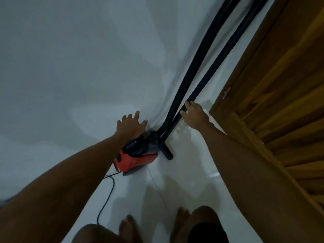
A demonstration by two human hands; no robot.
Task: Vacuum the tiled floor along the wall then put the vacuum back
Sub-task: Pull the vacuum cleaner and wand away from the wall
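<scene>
1. Vacuum (136,155) sits on the tiled floor (184,181) at the foot of the wall (70,67) — red body, wand and hose (201,71) leaning up the wall, long axis running away from the person.
2. Left hand (131,125) hovers spread wide just above the body — nearest.
3. Right hand (194,114) — fingers straight, touching the wand.

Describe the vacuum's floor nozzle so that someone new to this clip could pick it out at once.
Start at the white wall and follow it down to where it meets the pale tiled floor. There sits the red and black vacuum body, and just right of it lies the floor nozzle: a short black bar flat on the tiles, at the foot of the long black tube, unlike the bulky red body.
</scene>
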